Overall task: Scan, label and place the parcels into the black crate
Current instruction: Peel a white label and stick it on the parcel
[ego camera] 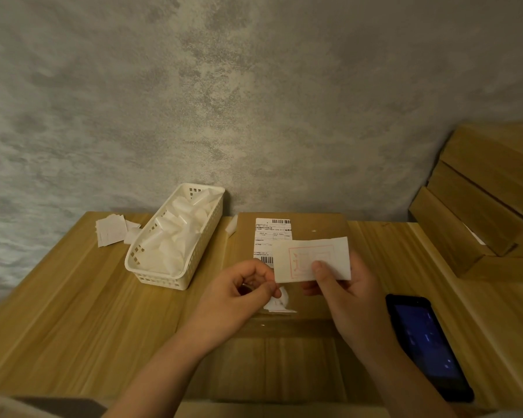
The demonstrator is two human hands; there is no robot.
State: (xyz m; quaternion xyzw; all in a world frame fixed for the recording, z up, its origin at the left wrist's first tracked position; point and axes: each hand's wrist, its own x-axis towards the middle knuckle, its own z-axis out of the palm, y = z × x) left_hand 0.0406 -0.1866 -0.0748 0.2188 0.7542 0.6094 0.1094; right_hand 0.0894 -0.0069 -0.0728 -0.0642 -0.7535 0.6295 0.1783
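Head view, looking down at a wooden tabletop against a grey wall. At ten o'clock lie loose white paper slips, then a white slotted basket filled with more white paper. At centre lies a flat cardboard parcel bearing a printed shipping label. Above the parcel, the left hand pinches a small scrap of peeled backing, fingers curled. The right hand pinches a white label with a red frame between thumb and fingers. At four o'clock a dark phone lies on the tabletop; at two o'clock, stacked parcels. The labelling step seems under way; next, the label needs pressing flat onto the parcel. No black crate shows.
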